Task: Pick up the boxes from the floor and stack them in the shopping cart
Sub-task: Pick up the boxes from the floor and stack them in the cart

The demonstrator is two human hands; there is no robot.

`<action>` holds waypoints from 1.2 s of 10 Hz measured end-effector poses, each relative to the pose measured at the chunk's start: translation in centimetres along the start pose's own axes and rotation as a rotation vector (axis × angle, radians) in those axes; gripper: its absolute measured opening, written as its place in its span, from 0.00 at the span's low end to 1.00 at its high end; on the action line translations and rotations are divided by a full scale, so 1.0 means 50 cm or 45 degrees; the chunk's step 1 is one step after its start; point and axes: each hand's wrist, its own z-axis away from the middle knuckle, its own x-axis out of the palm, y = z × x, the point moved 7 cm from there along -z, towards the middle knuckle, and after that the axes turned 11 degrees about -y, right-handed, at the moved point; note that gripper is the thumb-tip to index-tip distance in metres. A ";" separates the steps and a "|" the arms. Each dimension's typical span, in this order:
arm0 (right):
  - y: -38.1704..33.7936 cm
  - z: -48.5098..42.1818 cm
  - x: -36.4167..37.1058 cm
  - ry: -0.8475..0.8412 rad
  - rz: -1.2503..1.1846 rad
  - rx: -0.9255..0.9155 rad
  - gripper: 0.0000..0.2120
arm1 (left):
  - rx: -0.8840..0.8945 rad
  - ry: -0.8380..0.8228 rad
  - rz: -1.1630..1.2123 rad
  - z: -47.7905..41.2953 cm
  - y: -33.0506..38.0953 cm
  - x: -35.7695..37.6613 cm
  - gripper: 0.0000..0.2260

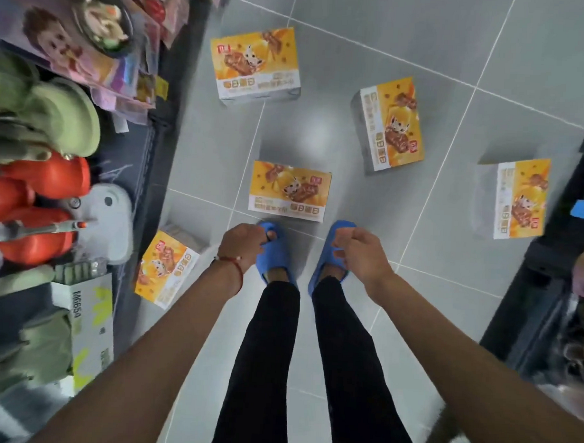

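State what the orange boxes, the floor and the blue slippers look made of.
Orange boxes: probably printed cardboard, slightly glossy; sharp folded edges, pale sides.
Floor: glazed grey tile; grout lines, soft light reflection.
Blue slippers: likely moulded foam or rubber, matte; thick one-piece shape.

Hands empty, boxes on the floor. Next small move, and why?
Probably reach the left hand and right hand, both holding nothing, down to the orange snack box lying flat just ahead of the blue slippers: it is nearest.
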 end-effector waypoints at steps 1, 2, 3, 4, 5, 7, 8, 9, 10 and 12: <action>0.015 -0.128 -0.020 -0.039 0.168 0.042 0.10 | -0.053 0.067 -0.055 -0.132 -0.012 -0.002 0.05; 0.031 -0.253 -0.027 -0.082 0.248 0.054 0.08 | -0.115 0.164 -0.084 -0.238 -0.019 -0.003 0.08; 0.050 -0.381 -0.030 -0.079 0.258 0.044 0.07 | -0.059 0.244 -0.128 -0.412 -0.039 -0.032 0.14; 0.059 -0.478 -0.037 -0.038 0.263 0.051 0.08 | -0.004 0.337 -0.178 -0.486 -0.019 -0.052 0.24; 0.057 -0.568 -0.032 0.017 0.228 0.049 0.16 | 0.087 0.324 -0.097 -0.570 -0.018 -0.054 0.29; 0.069 -0.707 0.023 -0.103 0.062 -0.020 0.35 | 0.203 0.329 -0.090 -0.663 -0.028 -0.057 0.28; 0.084 -0.739 0.038 -0.078 -0.090 0.003 0.49 | 0.192 0.375 -0.127 -0.662 -0.028 -0.053 0.31; 0.097 -0.728 0.031 -0.050 -0.189 0.009 0.55 | 0.167 0.401 -0.130 -0.637 -0.035 -0.049 0.26; 0.065 -0.643 0.035 -0.043 -0.186 0.005 0.40 | 0.144 0.393 -0.117 -0.580 -0.042 -0.040 0.25; 0.023 -0.471 0.020 -0.036 -0.146 -0.027 0.30 | 0.114 0.361 -0.044 -0.409 -0.029 -0.026 0.29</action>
